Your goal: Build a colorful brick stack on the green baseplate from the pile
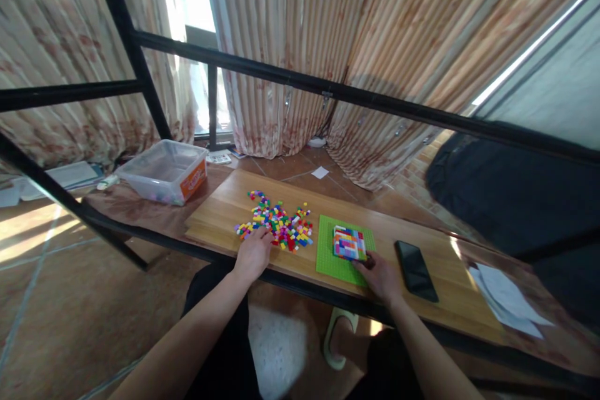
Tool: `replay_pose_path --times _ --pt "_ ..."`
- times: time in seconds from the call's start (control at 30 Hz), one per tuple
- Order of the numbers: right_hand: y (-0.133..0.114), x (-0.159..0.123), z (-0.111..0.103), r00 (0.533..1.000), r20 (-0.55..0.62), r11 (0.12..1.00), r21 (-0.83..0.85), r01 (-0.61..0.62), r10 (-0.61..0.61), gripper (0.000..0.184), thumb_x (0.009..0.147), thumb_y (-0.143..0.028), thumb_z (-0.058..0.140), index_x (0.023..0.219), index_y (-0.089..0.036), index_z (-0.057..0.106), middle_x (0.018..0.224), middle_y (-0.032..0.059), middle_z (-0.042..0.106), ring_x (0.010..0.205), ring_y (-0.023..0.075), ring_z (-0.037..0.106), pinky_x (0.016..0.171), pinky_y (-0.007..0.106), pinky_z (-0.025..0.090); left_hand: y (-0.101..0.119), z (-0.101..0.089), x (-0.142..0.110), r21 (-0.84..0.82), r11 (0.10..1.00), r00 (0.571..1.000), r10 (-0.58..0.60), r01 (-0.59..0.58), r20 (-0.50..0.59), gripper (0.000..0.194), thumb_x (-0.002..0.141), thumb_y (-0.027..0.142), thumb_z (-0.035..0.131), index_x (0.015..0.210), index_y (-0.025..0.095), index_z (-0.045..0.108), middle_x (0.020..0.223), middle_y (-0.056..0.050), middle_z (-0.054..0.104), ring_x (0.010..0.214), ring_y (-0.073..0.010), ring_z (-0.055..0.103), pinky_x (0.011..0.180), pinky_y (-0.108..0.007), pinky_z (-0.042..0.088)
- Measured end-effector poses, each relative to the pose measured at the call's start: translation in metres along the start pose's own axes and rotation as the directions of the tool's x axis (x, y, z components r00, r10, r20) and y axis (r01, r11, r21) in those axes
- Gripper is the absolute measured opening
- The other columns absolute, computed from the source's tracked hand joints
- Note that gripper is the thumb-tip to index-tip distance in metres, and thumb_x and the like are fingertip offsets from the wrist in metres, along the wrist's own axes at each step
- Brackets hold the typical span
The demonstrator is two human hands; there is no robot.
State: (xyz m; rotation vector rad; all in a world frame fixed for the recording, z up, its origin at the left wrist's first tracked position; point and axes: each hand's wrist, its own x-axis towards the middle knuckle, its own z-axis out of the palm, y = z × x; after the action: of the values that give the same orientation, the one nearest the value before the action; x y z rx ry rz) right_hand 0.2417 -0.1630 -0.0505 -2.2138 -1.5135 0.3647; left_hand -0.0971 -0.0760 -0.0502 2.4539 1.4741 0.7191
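Note:
A pile of small coloured bricks (277,222) lies on the wooden table (450,275). My left hand (253,254) rests at the pile's near-left edge, fingers curled among the bricks; whether it holds one is hidden. To the right lies a green baseplate (328,250) with a block of multicoloured bricks (349,242) built on it. My right hand (380,275) sits at the plate's near-right corner, fingertips touching the block's lower right edge.
A black phone (415,270) lies just right of my right hand. White papers (509,297) sit at the table's far right. A clear plastic bin (164,171) stands at the back left. Black metal bars (328,89) cross in front of curtains.

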Motion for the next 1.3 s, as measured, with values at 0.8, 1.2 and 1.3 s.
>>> replay_pose_path --times 0.8,1.2,1.3 --pt "0.007 0.072 -0.025 0.994 0.030 0.755 0.654 0.057 -0.102 0.041 0.077 -0.050 0.056 0.096 -0.015 0.068 0.073 0.0041 0.068 0.059 0.0151 0.059 0.059 0.028 0.047 0.118 0.015 0.071 -0.132 0.989 0.997 0.076 -0.072 0.026 0.018 0.093 0.025 0.044 0.097 0.019 0.060 0.095 -0.005 0.068 0.092 -0.0193 0.062 0.085 -0.032 0.047" --pt "0.008 0.083 -0.018 0.896 -0.097 0.782 0.455 0.426 -0.433 0.030 0.089 -0.037 0.049 0.108 -0.022 0.067 0.107 0.0077 0.067 0.100 0.0204 0.061 0.088 0.035 0.047 0.166 0.070 0.125 -0.134 0.965 0.946 0.251 -0.227 0.206 0.025 0.092 0.019 0.044 0.103 0.018 0.067 0.096 -0.006 0.071 0.091 -0.0202 0.059 0.093 -0.035 0.044" --pt "0.007 0.090 -0.009 0.897 -0.085 0.783 0.457 0.422 -0.434 0.028 0.090 -0.036 0.048 0.101 -0.022 0.070 0.100 0.0065 0.068 0.096 0.0201 0.061 0.087 0.035 0.046 0.163 0.073 0.128 -0.166 0.962 0.943 0.250 -0.216 0.218 0.025 0.091 0.020 0.047 0.106 0.021 0.067 0.099 -0.004 0.071 0.093 -0.0193 0.058 0.094 -0.034 0.044"
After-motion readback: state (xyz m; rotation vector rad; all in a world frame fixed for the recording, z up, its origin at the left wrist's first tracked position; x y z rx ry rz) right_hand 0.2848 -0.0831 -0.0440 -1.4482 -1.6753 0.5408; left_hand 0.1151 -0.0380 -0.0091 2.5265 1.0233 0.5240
